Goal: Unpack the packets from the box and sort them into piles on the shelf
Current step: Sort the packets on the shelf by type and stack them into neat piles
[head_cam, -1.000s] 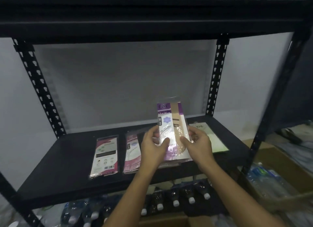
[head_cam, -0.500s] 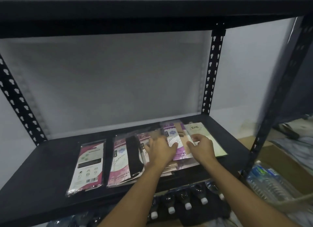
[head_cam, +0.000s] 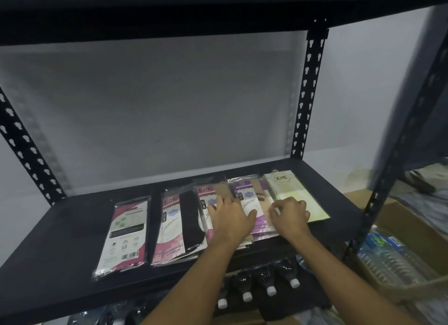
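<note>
Purple packet (head_cam: 251, 202) lies flat on shelf (head_cam: 72, 230), amid a row of piles. Left hand (head_cam: 230, 219) presses it, fingers straight. Right hand (head_cam: 289, 215) curled at its right edge; pinch unclear.

shelf (head_cam: 60, 252): black board | left of middle: pink packet (head_cam: 126, 232) | middle: black-sock pile (head_cam: 174, 227), tan pile (head_cam: 209, 195), purple pile (head_cam: 247, 193), edges overlapping | right: cream packet (head_cam: 291, 191) | all flat, one row

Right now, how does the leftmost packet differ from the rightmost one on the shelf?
The leftmost packet is pink and white, barcode side up, untouched. The rightmost packet is pale yellow-green, logo side up, its near edge overlapped by the right hand. Both lie flat on the shelf.
</note>
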Demonstrator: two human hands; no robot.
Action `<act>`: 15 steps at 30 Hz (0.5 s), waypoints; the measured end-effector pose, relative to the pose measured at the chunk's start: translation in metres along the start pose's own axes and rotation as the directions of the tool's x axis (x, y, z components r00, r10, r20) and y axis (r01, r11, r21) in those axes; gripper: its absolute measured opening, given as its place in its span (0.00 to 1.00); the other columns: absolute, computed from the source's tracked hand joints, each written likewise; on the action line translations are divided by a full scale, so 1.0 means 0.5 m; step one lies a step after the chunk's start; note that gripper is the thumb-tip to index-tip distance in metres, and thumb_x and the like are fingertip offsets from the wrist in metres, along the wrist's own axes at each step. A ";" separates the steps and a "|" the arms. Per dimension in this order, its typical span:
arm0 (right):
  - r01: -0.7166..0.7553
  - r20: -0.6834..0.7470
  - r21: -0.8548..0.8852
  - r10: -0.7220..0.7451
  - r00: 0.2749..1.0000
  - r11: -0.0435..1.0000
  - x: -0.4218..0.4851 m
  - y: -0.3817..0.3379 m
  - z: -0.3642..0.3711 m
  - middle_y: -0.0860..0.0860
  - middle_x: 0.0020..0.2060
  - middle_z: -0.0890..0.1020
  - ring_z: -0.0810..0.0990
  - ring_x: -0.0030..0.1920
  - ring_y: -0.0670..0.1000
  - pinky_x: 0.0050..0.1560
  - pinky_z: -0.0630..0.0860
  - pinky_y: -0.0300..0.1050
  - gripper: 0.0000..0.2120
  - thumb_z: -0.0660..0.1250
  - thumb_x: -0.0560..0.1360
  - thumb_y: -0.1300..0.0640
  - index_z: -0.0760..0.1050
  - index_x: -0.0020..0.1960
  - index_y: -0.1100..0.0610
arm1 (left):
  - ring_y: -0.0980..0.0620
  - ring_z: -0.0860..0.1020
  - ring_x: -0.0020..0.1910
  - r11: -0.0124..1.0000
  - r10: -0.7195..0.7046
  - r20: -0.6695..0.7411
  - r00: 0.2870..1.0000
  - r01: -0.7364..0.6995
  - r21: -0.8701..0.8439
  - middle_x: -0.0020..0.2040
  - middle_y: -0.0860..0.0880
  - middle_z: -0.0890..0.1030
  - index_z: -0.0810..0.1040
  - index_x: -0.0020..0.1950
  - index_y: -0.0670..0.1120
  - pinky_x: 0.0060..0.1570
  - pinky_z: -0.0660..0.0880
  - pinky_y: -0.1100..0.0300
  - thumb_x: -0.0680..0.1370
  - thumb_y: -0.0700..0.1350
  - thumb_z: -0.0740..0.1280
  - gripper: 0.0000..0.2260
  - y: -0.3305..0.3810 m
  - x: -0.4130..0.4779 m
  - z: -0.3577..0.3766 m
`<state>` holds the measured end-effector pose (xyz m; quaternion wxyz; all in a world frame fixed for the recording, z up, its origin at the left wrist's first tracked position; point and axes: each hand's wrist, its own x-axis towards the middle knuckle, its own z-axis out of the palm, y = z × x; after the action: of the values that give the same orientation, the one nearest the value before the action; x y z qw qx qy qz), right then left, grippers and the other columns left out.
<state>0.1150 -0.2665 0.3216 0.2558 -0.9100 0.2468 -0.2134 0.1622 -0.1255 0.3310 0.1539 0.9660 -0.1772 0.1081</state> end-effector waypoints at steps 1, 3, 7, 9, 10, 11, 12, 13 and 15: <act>0.000 -0.004 -0.001 0.000 1.000 1.000 0.000 -0.001 -0.002 0.53 0.57 0.78 0.68 0.58 0.55 0.54 0.65 0.51 0.10 0.65 0.76 0.53 0.81 0.54 0.53 | 0.46 0.67 0.66 1.000 -0.007 0.011 1.000 0.007 -0.017 0.65 0.48 0.75 0.77 0.61 0.50 0.68 0.59 0.41 0.75 0.64 0.59 0.23 0.000 0.001 -0.004; -0.008 -0.010 0.014 0.008 1.000 1.000 -0.001 -0.005 -0.010 0.53 0.60 0.76 0.67 0.59 0.55 0.56 0.65 0.51 0.10 0.65 0.76 0.53 0.81 0.55 0.53 | 0.46 0.68 0.65 0.998 -0.019 0.008 1.000 0.020 -0.054 0.64 0.48 0.76 0.76 0.61 0.50 0.67 0.60 0.42 0.75 0.64 0.60 0.23 -0.002 0.002 -0.016; 0.025 -0.064 0.095 -0.019 0.998 0.995 -0.019 -0.029 -0.028 0.53 0.60 0.76 0.67 0.59 0.56 0.57 0.64 0.52 0.11 0.65 0.76 0.55 0.80 0.56 0.54 | 0.48 0.69 0.64 0.990 -0.041 -0.038 0.998 0.036 -0.138 0.63 0.49 0.76 0.74 0.63 0.50 0.65 0.61 0.44 0.76 0.65 0.60 0.24 -0.025 -0.001 -0.047; 0.070 -0.062 0.139 -0.062 0.996 0.988 -0.035 -0.059 -0.030 0.52 0.59 0.76 0.67 0.59 0.54 0.58 0.64 0.53 0.11 0.65 0.75 0.54 0.80 0.56 0.53 | 0.49 0.69 0.65 0.979 -0.061 -0.069 0.996 0.046 -0.200 0.64 0.50 0.75 0.74 0.65 0.52 0.66 0.62 0.44 0.76 0.64 0.61 0.23 -0.047 -0.008 -0.067; 0.086 -0.051 0.164 -0.078 0.996 0.983 -0.046 -0.079 -0.028 0.51 0.60 0.76 0.67 0.60 0.54 0.59 0.64 0.53 0.10 0.66 0.75 0.54 0.80 0.55 0.52 | 0.50 0.68 0.66 0.971 -0.079 -0.082 0.994 0.058 -0.233 0.65 0.51 0.75 0.73 0.66 0.52 0.67 0.62 0.44 0.76 0.64 0.61 0.23 -0.061 -0.014 -0.077; 0.099 -0.040 0.188 -0.093 0.995 0.977 -0.056 -0.102 -0.024 0.50 0.60 0.76 0.67 0.61 0.54 0.61 0.63 0.53 0.10 0.66 0.75 0.53 0.80 0.55 0.51 | 0.50 0.68 0.67 0.963 -0.099 -0.095 0.991 0.072 -0.260 0.66 0.51 0.74 0.72 0.67 0.53 0.67 0.62 0.44 0.76 0.63 0.62 0.23 -0.076 -0.021 -0.087; 0.112 -0.030 0.211 -0.108 0.994 0.971 -0.067 -0.125 -0.019 0.50 0.60 0.77 0.67 0.62 0.54 0.63 0.63 0.54 0.10 0.67 0.74 0.53 0.80 0.54 0.51 | 0.49 0.68 0.67 0.955 -0.120 -0.108 0.987 0.085 -0.284 0.67 0.51 0.73 0.72 0.67 0.52 0.67 0.63 0.44 0.76 0.63 0.62 0.23 -0.094 -0.029 -0.098; 0.127 -0.016 0.231 -0.126 0.992 0.965 -0.078 -0.149 -0.012 0.50 0.59 0.77 0.67 0.63 0.54 0.64 0.63 0.55 0.09 0.67 0.74 0.53 0.80 0.54 0.52 | 0.49 0.69 0.66 0.945 -0.142 -0.122 0.982 0.098 -0.311 0.67 0.51 0.73 0.72 0.67 0.52 0.67 0.65 0.44 0.76 0.62 0.62 0.23 -0.113 -0.040 -0.109; 0.165 0.022 0.257 -0.176 0.984 0.952 -0.105 -0.197 0.009 0.50 0.58 0.78 0.68 0.63 0.54 0.64 0.65 0.55 0.11 0.67 0.74 0.52 0.79 0.54 0.54 | 0.49 0.70 0.64 0.921 -0.189 -0.156 0.969 0.121 -0.370 0.64 0.51 0.74 0.73 0.64 0.52 0.65 0.68 0.44 0.76 0.61 0.64 0.21 -0.158 -0.064 -0.132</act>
<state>0.1094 -0.1618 0.3608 0.3563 -0.8922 0.1321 -0.2443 0.1523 -0.0231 0.3631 0.3511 0.9183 -0.1012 0.1526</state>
